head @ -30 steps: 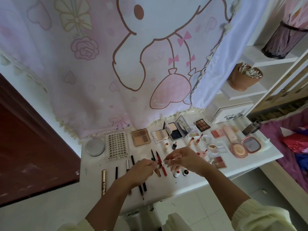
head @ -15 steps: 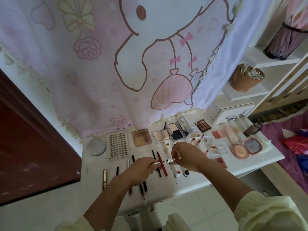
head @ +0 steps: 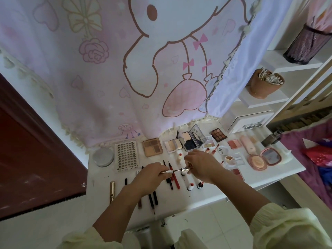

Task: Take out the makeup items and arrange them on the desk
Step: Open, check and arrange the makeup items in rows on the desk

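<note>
Both hands hold one thin metal makeup wand [head: 177,170] over the white desk [head: 206,196]. My left hand [head: 152,174] grips its left end, and my right hand [head: 201,163] grips its gold cap end. Under them lie several dark pencils [head: 152,198] and a red pencil [head: 175,178]. Small bottles [head: 190,186] stand near the front. Behind are open palettes: a brown one [head: 153,147], a pale one [head: 173,145], a mirrored compact [head: 192,141] and a dark palette [head: 218,135]. A lash card [head: 127,155], a gold tube [head: 112,191] and pink compacts [head: 264,159] lie on the desk too.
A pink cartoon curtain [head: 125,69] hangs right behind the desk. A round grey tin [head: 103,157] sits at the back left. Shelves at right carry a cotton-swab pot [head: 264,85], a mesh cup [head: 305,45] and a white box [head: 248,121]. A brown door [head: 27,159] is on the left.
My hands have drawn apart along the wand, so more of its thin metal stem shows between them. My right hand moved slightly up and right. The desk items have not moved.
</note>
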Demonstrator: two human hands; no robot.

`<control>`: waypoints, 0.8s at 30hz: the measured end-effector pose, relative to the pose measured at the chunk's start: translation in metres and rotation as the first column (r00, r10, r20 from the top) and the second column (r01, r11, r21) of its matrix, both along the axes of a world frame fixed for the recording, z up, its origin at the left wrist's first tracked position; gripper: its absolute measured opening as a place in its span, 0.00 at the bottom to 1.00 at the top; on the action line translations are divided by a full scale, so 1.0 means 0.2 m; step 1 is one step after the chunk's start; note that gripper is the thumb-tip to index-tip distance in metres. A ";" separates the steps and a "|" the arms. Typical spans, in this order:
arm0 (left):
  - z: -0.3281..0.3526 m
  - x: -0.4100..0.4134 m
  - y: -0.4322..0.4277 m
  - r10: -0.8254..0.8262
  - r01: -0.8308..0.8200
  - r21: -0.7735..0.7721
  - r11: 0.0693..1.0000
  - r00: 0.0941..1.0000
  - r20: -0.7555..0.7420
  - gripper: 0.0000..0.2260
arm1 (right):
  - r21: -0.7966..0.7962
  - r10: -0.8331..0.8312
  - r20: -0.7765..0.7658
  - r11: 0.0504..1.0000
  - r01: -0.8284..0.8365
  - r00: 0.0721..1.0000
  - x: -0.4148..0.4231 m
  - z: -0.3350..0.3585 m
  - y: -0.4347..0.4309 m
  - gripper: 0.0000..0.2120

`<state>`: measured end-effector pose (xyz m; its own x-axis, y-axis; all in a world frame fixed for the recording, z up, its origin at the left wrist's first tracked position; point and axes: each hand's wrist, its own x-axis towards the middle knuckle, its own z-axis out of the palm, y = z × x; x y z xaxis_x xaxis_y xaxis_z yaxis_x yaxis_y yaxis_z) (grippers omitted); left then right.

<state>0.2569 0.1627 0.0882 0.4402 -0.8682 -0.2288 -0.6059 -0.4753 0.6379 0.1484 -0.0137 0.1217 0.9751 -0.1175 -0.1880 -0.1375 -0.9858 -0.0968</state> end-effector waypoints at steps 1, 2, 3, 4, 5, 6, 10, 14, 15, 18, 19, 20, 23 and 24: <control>0.00 0.00 0.00 0.000 0.000 0.000 1.000 1.000 0.011 0.12 | -0.003 0.006 0.005 1.000 -0.006 1.000 0.00 0.00 0.00 0.08; 0.01 0.00 0.00 0.002 -0.002 0.000 1.000 1.000 0.023 0.12 | -0.007 0.011 0.008 1.000 -0.011 1.000 0.00 0.01 0.00 0.08; 0.01 0.01 0.00 0.004 -0.005 0.002 1.000 0.999 0.039 0.11 | -0.011 0.017 0.009 1.000 -0.017 1.000 0.01 0.01 0.00 0.08; 0.01 0.01 0.00 0.006 -0.006 0.005 1.000 0.998 0.059 0.11 | -0.015 0.022 0.008 1.000 -0.022 1.000 0.01 0.01 0.00 0.08; 0.02 0.02 0.00 0.006 -0.007 0.009 1.000 0.997 0.080 0.11 | -0.018 0.028 0.001 0.999 -0.028 1.000 0.01 0.01 0.00 0.09; 0.02 0.02 0.00 0.003 -0.004 0.012 1.000 0.995 0.103 0.12 | -0.020 0.034 -0.010 0.999 -0.034 0.999 0.02 0.01 -0.01 0.09; 0.02 0.06 0.01 -0.010 0.006 0.020 1.000 0.983 0.183 0.12 | -0.010 0.073 -0.077 0.997 -0.074 0.994 0.03 0.01 -0.01 0.13; 0.02 0.08 0.01 -0.033 0.026 0.030 0.999 0.969 0.244 0.12 | -0.037 0.117 -0.049 0.992 -0.119 0.992 0.03 0.02 -0.02 0.13; 0.01 0.09 0.01 -0.037 0.030 0.032 0.999 0.967 0.252 0.11 | -0.048 0.121 -0.033 0.991 -0.122 0.992 0.03 0.02 -0.02 0.12; 0.01 0.09 0.02 -0.036 0.032 0.022 0.999 0.967 0.254 0.11 | -0.087 0.120 0.003 0.989 -0.119 0.993 0.02 0.03 -0.02 0.10; 0.01 0.09 0.02 -0.037 0.033 0.018 0.999 0.967 0.254 0.11 | -0.092 0.117 0.010 0.989 -0.115 0.993 0.02 0.03 -0.02 0.09; 0.02 0.08 0.02 -0.038 0.036 0.012 0.999 0.966 0.256 0.11 | -0.096 0.115 0.015 0.989 -0.113 0.993 0.02 0.03 -0.02 0.09; 0.03 0.09 0.02 -0.035 0.035 0.004 0.999 0.960 0.277 0.11 | -0.102 0.119 0.006 0.988 -0.117 0.993 0.02 0.04 -0.02 0.09; 0.03 0.10 0.03 -0.033 0.032 0.007 0.999 0.957 0.289 0.11 | -0.098 0.120 -0.011 0.988 -0.120 0.993 0.02 0.03 -0.02 0.10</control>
<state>0.2768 0.1678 0.0938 0.4596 -0.8827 -0.0977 -0.7794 -0.4536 0.4321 0.1514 -0.0180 0.1281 0.9824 -0.0177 -0.1862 -0.0178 -0.9998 0.0014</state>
